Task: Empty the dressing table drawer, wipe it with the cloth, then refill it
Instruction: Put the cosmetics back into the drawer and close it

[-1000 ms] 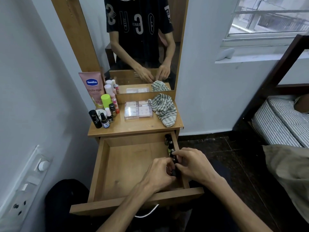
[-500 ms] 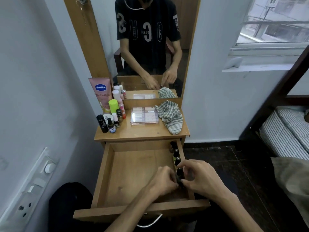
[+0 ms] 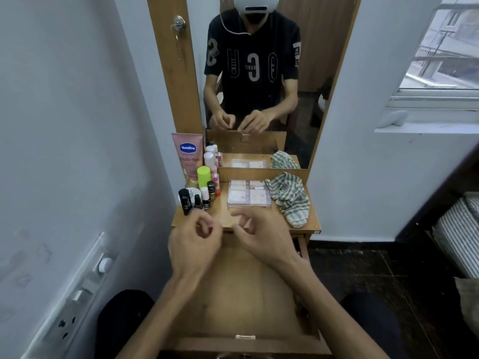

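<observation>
The wooden drawer (image 3: 246, 301) is pulled out under the dressing table top (image 3: 225, 218), and its visible floor is bare. My left hand (image 3: 194, 242) and my right hand (image 3: 261, 237) hover above the drawer's back, at the table top's front edge, fingers loosely curled and holding nothing. My right arm hides the drawer's right side. A green-and-white striped cloth (image 3: 290, 198) lies crumpled at the right of the table top. Beside it sits a clear flat case (image 3: 248, 196). Several small bottles (image 3: 202, 195) and a pink Vaseline tube (image 3: 188, 156) stand at the left.
A mirror (image 3: 259, 73) rises behind the table and reflects me. A switch and socket panel (image 3: 77, 294) is on the left wall. A striped mattress (image 3: 458, 234) on a dark frame stands to the right, over dark floor tiles.
Both hands have left the small bottles at the drawer's right side and risen to the table top's front edge. My view has tilted upward.
</observation>
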{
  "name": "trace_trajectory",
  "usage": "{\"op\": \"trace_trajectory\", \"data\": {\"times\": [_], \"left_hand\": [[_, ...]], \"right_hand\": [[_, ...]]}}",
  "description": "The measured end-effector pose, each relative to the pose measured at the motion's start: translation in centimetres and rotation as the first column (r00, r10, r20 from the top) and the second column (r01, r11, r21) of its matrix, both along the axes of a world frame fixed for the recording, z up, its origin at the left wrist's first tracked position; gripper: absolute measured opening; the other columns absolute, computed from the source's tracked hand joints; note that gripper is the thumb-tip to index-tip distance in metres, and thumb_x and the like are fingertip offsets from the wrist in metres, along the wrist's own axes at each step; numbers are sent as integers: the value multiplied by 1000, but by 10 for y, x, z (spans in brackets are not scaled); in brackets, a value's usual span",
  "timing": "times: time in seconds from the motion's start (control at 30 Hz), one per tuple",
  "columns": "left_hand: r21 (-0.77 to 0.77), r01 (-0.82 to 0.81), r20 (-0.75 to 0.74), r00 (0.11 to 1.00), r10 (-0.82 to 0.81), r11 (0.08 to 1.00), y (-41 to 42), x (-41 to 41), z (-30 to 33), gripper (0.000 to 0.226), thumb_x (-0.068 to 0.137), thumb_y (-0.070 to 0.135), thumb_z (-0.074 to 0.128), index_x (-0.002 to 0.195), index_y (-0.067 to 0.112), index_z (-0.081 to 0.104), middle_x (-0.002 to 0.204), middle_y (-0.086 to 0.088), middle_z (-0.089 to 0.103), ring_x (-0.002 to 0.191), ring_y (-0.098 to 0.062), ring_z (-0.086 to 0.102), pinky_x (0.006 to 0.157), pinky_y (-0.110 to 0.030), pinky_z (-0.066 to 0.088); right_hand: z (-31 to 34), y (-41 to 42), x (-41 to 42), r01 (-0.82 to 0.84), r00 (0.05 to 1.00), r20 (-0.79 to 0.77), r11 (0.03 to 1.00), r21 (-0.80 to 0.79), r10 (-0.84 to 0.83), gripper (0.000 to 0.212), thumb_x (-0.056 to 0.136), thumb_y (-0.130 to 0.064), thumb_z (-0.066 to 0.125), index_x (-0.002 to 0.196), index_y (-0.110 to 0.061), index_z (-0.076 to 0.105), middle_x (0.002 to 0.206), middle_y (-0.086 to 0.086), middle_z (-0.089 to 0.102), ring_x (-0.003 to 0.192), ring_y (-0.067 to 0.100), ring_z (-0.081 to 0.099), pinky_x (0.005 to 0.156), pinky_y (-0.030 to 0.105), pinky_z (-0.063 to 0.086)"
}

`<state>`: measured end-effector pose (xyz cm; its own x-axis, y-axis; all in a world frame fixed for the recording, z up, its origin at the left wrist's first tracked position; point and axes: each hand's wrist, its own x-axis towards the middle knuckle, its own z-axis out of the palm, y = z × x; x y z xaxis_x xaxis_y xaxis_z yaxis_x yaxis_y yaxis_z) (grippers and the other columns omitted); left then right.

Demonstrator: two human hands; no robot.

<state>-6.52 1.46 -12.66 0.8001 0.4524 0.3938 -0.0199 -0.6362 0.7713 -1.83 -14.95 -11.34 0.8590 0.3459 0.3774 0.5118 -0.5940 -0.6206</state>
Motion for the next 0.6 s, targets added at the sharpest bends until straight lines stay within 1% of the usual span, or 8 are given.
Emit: {"op": "trace_trajectory", "data": {"times": [0.07, 0.1, 0.17, 0.23, 0.33, 0.4, 0.5, 0.6], "left_hand": [[30, -96, 93, 991, 93, 995, 26, 12, 10, 18, 80, 18, 77, 85, 27, 63, 73, 8, 61, 64, -8, 57, 58, -23, 41], [61, -105, 98, 990, 99, 993, 37, 20, 13, 21, 79, 17, 77, 95, 25, 65, 82, 7, 61, 68, -11, 56, 60, -26, 43], [159, -77, 40, 997, 72, 984, 57, 36, 13, 38, 80, 19, 79, 115, 21, 66, 104, 1, 57, 82, -16, 57, 67, -32, 49], [235, -10, -42, 999, 20, 972, 72, 49, 12, 50, 79, 23, 80, 127, 20, 64, 116, -2, 53, 95, -20, 59, 72, -35, 54], [259, 87, -106, 992, -62, 962, 80, 58, 7, 46, 79, 19, 80, 124, 20, 68, 116, -1, 57, 99, -23, 61, 74, -33, 52], [236, 89, -94, 993, -68, 968, 81, 58, 4, 44, 79, 14, 78, 121, 23, 69, 112, 4, 61, 96, -20, 61, 74, -31, 48], [209, 56, -45, 998, -48, 976, 81, 55, 2, 38, 80, 10, 76, 115, 21, 69, 109, 5, 65, 91, -14, 59, 74, -30, 45], [196, 72, -7, 997, -72, 978, 82, 52, 0, 33, 76, 6, 79, 106, 15, 71, 104, 1, 68, 86, -18, 65, 72, -33, 51]], "right_hand": [[7, 32, 14, -18, 1000, 22, 1000, 1, 17, 31, 92, -30, 71, 123, -27, 74, 81, -13, 70, 67, -1, 59, 68, 20, 46], [12, 47, 20, -17, 999, 30, 1000, -5, 17, 34, 92, -31, 71, 126, -27, 72, 82, -11, 71, 73, 2, 62, 71, 23, 49], [19, 71, 30, 0, 999, 54, 999, -44, 2, 39, 93, -32, 71, 132, -26, 70, 88, -8, 75, 86, 12, 69, 77, 30, 53], [22, 89, 38, 28, 997, 71, 994, -109, -20, 40, 93, -31, 71, 133, -25, 69, 94, -3, 77, 94, 20, 70, 75, 30, 49], [16, 104, 48, 69, 996, 76, 976, -207, -54, 32, 94, -29, 70, 125, -20, 72, 98, 3, 76, 97, 28, 70, 75, 34, 49], [9, 108, 51, 83, 995, 70, 964, -251, -67, 27, 96, -29, 68, 120, -17, 71, 100, 5, 75, 98, 30, 70, 75, 35, 49], [3, 107, 53, 77, 996, 66, 974, -213, -64, 24, 95, -27, 70, 117, -18, 72, 96, 2, 74, 95, 27, 69, 72, 33, 44], [3, 98, 48, 56, 998, 46, 984, -168, -48, 19, 90, -25, 73, 107, -19, 76, 95, -2, 75, 92, 21, 67, 69, 28, 42]]}}
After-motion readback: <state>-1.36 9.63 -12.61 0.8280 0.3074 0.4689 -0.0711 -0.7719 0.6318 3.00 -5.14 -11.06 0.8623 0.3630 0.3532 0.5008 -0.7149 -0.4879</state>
